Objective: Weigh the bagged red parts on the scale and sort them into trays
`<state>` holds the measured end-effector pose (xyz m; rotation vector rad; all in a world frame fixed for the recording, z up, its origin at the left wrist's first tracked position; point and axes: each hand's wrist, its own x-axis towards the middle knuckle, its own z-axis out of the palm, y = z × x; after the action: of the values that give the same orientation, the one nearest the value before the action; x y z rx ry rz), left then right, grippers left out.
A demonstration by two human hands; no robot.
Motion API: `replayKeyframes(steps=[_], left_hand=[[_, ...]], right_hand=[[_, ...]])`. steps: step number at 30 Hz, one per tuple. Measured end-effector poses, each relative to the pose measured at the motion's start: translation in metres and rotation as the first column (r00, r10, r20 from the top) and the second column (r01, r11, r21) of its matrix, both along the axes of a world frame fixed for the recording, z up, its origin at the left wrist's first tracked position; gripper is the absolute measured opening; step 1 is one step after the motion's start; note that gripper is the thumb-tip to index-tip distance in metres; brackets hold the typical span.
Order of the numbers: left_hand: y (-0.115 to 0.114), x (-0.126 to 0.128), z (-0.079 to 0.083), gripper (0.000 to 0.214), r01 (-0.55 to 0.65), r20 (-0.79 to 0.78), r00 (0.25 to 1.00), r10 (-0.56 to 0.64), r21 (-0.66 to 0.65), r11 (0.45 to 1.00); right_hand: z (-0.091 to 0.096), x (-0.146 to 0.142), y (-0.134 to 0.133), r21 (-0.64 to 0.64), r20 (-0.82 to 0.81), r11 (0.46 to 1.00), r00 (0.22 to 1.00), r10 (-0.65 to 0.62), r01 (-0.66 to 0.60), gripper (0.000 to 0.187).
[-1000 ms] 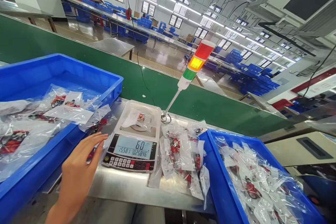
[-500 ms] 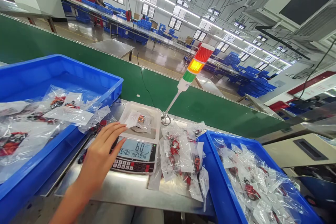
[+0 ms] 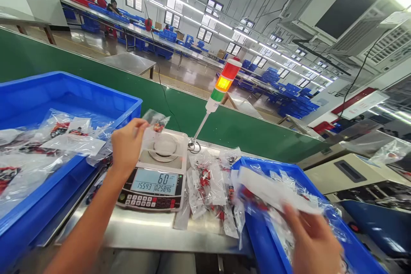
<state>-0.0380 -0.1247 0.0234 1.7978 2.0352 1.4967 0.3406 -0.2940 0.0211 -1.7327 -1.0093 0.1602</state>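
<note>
My left hand (image 3: 126, 145) is closed in a pinch on a small clear bag (image 3: 156, 120) with a red part inside, lifted just above the pan of the counting scale (image 3: 156, 173). The scale's display shows 60. My right hand (image 3: 313, 244) is at the lower right, fingers closed on a bundle of clear bags (image 3: 272, 190), blurred by motion, above the right blue bin (image 3: 263, 239). Several loose bags with red parts (image 3: 208, 184) lie on the steel table between the scale and that bin.
A large blue bin (image 3: 48, 205) full of bagged parts stands on the left. A signal tower light (image 3: 221, 83) rises behind the scale. A green conveyor belt (image 3: 244, 130) runs behind the table. Other people work at far benches (image 3: 105, 2).
My left hand moved from beside the scale's keypad up to the pan and picked up the small bag. My right hand came into view holding a bundle of bags.
</note>
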Motion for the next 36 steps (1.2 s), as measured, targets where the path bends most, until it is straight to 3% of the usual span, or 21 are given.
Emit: replayKeyframes(steps=[2,3,5,8,10,12,14,15,16,18,22,25,28,32,34,36], left_hand=[[-0.01,-0.014,0.014,0.035,-0.12,0.089,0.989,0.116,0.045,0.992],[-0.017,-0.021,0.019,0.04,-0.163,0.108,0.982,0.156,0.05,0.985],[-0.036,-0.036,0.027,0.047,-0.233,0.12,0.967,0.226,0.049,0.971],[-0.063,-0.049,0.03,0.046,-0.303,0.084,0.952,0.296,0.085,0.949],[-0.079,-0.046,0.028,0.04,-0.312,-0.019,0.947,0.32,0.17,0.935],[-0.092,-0.031,0.024,0.028,-0.196,-0.167,0.952,0.255,0.305,0.932],[-0.102,-0.005,0.018,0.023,0.095,-0.31,0.95,0.047,0.428,0.899],[-0.107,0.011,0.014,0.025,0.272,-0.379,0.921,-0.093,0.453,0.849],[-0.112,0.028,0.008,0.029,0.411,-0.426,0.879,-0.215,0.448,0.794],[-0.124,0.062,-0.008,0.033,0.593,-0.483,0.782,-0.394,0.384,0.707],[-0.145,0.105,-0.044,0.031,0.722,-0.474,0.68,-0.559,0.3,0.624],[-0.154,0.107,-0.057,0.04,0.758,-0.428,0.646,-0.632,0.262,0.598],[-0.15,0.087,-0.054,0.022,0.686,-0.289,0.726,-0.624,0.247,0.685],[-0.126,0.049,-0.043,0.016,0.435,-0.178,0.899,-0.4,0.263,0.861],[-0.109,0.032,-0.037,0.017,0.342,-0.208,0.933,-0.294,0.254,0.905],[-0.091,0.02,-0.032,0.019,0.324,-0.263,0.929,-0.26,0.24,0.915]], right_hand=[[0.006,-0.046,0.053,0.139,-0.083,0.98,0.984,0.158,-0.146,0.041],[0.009,-0.071,0.079,0.196,-0.075,0.944,0.956,0.284,-0.265,0.039],[0.014,-0.114,0.118,0.206,0.074,0.851,0.875,0.479,-0.483,0.029],[0.015,-0.152,0.14,0.089,0.231,0.673,0.673,0.703,-0.734,0.026],[0.01,-0.16,0.133,0.071,0.141,0.641,0.644,0.752,-0.764,0.03],[0.003,-0.16,0.117,0.098,-0.114,0.618,0.608,0.786,-0.78,0.045],[-0.005,-0.156,0.095,0.162,-0.437,0.545,0.435,0.787,-0.823,0.066],[-0.01,-0.153,0.084,0.204,-0.579,0.534,0.339,0.741,-0.821,0.074],[-0.015,-0.15,0.072,0.234,-0.689,0.559,0.27,0.673,-0.796,0.077],[-0.028,-0.139,0.051,0.22,-0.82,0.665,0.235,0.523,-0.713,0.071],[-0.056,-0.104,0.019,0.126,-0.869,0.819,0.336,0.363,-0.559,0.054],[-0.071,-0.075,0.004,0.06,-0.873,0.91,0.421,0.247,-0.409,0.054],[-0.079,-0.055,-0.004,0.015,-0.876,0.927,0.442,0.193,-0.374,0.06],[-0.088,-0.043,-0.007,0.029,-0.899,0.949,0.406,0.163,-0.315,0.06],[-0.094,-0.041,-0.006,0.044,-0.915,0.955,0.373,0.157,-0.294,0.054],[-0.099,-0.04,-0.006,0.046,-0.918,0.956,0.366,0.155,-0.29,0.052]])
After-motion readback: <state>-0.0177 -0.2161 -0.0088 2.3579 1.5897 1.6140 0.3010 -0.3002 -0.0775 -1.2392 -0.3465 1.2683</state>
